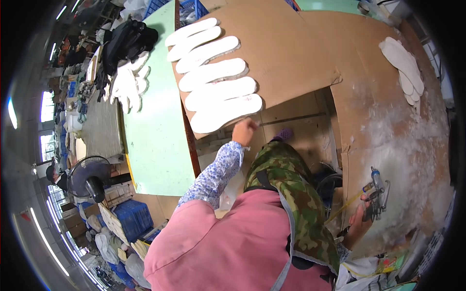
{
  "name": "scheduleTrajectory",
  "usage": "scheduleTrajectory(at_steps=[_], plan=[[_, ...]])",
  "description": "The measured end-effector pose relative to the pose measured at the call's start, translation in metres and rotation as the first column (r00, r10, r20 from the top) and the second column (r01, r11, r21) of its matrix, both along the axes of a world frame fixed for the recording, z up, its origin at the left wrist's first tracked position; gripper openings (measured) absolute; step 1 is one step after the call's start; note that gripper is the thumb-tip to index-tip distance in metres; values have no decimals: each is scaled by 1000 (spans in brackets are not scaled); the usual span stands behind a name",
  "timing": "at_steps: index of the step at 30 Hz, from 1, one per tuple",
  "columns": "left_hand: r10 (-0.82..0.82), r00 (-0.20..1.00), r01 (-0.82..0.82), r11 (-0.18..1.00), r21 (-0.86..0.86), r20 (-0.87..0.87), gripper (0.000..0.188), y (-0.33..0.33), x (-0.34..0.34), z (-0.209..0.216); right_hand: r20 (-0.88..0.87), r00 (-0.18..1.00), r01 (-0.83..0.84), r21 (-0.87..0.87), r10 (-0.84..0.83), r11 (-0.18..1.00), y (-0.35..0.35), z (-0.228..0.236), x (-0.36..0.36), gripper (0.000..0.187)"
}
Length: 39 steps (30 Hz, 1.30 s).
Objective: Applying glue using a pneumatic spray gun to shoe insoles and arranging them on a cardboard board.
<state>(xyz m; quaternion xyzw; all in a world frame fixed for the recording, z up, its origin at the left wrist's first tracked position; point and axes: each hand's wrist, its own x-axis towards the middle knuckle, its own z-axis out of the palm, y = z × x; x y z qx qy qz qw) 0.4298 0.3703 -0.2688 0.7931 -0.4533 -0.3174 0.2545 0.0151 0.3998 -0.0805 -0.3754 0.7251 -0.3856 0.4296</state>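
Several white shoe insoles [221, 94] lie side by side in a row on a brown cardboard sheet [286, 43]. My left hand [245, 132], in a blue-flowered sleeve, is just below the nearest insole, over the cardboard's edge. Its fingers are curled and I see nothing in them. On the right, my right hand [359, 222] grips a metal spray gun [375, 194] with a yellowish hose [345, 208] running from it. The gun is above a cardboard surface coated with white residue. A small stack of white insoles [404, 68] lies at the far right.
A pale green table [155, 145] stands left of the cardboard, with white gloves [130, 85] and a black cloth item [127, 41] on it. Further left are a black fan [90, 178] and a blue crate [133, 220]. A gap [296, 116] opens between the cardboard surfaces.
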Motion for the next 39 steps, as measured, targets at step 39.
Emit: scheduleTrajectory(at_steps=[39], plan=[[-594,788,587,643,-492,163,23,-627,-348,23,-160,662,749,128,-732,650,-19,14,11,23]])
